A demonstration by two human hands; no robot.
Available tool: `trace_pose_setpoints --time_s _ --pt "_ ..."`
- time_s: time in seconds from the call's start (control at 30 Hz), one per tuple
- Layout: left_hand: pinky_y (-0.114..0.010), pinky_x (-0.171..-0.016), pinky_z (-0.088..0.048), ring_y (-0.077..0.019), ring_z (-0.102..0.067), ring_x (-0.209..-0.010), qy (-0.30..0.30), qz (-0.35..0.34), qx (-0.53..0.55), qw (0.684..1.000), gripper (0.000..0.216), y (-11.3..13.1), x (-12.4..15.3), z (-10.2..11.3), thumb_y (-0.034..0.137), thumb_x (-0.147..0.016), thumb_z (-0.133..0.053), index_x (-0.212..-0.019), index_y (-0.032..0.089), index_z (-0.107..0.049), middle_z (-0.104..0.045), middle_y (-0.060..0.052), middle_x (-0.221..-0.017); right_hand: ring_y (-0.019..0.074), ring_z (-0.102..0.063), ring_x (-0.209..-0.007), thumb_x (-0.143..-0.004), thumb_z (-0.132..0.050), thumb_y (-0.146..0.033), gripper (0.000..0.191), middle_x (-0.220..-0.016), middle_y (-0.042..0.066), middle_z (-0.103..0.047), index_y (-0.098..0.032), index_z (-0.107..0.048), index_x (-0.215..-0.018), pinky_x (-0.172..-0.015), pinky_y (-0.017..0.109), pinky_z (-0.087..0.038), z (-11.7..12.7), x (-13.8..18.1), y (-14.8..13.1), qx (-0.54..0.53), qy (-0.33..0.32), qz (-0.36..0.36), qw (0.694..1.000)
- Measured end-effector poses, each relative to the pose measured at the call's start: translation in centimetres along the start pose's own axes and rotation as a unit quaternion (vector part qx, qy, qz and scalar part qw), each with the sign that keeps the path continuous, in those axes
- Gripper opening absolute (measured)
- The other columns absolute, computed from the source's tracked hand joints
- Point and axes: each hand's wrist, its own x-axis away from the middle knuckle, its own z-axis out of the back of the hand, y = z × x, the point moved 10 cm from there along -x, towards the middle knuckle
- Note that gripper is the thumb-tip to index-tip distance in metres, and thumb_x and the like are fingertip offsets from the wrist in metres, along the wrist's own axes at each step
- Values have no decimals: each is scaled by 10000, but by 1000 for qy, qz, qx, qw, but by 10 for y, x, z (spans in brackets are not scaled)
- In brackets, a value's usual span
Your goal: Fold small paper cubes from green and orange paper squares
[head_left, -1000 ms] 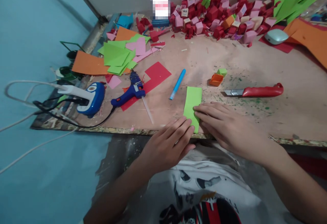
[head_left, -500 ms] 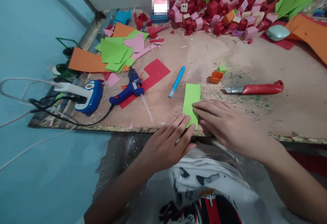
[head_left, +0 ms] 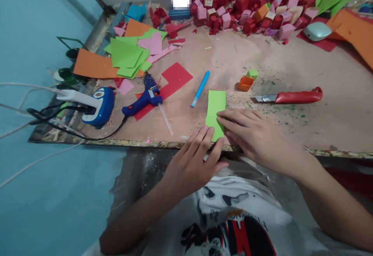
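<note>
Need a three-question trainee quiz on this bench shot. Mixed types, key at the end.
1. True or false: the red-handled utility knife with a metal blade lies on the light-brown wooden tabletop with its blade exposed.

2. The left hand and the right hand both touch which item?
A) blue plastic glue gun
B) light-green rectangular paper strip
C) bright-blue tubular pen

3. Fill in the colour: next to the small open orange box sits a small ____ block.

Key: 1. True. 2. B. 3. Green.
</note>
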Motion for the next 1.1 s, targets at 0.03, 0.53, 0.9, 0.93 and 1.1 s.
trace_pose_setpoints --time_s 0.03,0.53,0.9,0.93,1.1 --pt "-496 -1173 -560 -388 -620 -1459 -4 0 3 1000 584 0 0 -1 514 -1076 -616 -1475 88 -627 -638 -273 -1533 362 -622 -1358 -1116 -498 -206 409 -1543 162 -648 -166 -637 -1499 -1142 555 -493 0 0 0 0 0 0 1000" --pt "-484 -1266 -479 -343 -611 -1472 -3 -20 43 999 577 3 -2 -5 460 -1095 -598 -1480 30 -586 -653 -237 -1532 365 -616 -1368 -1130 -487 -224 393 -1546 171 -644 -135 -654 -1475 -1146 551 -485 -1 0 2 1 -4 -10 1000" --pt "-440 -1092 -521 -300 -697 -1211 -13 15 38 999 466 -2 -1 5 443 -1092 -599 -1411 106 -654 -758 -162 -1224 371 -615 -1365 -1128 -497 -236 401 -1533 159 -656 -138 -650 -1485 -1148 547 -478 0 0 2 14 4 -17 1000" --pt "-442 -1089 -517 -301 -690 -1212 -16 19 41 999 469 -2 -1 6 447 -1090 -601 -1410 108 -658 -757 -156 -1221 371 -612 -1369 -1130 -497 -239 402 -1536 158 -655 -135 -648 -1488 -1151 546 -474 0 0 2 14 3 -18 1000" --pt "-499 -1184 -436 -286 -686 -1166 -24 53 65 996 402 -4 -2 10 415 -1103 -580 -1385 150 -689 -761 -114 -1208 371 -593 -1400 -1140 -478 -250 407 -1549 150 -648 -139 -640 -1496 -1170 543 -460 0 0 3 12 3 -17 1000"
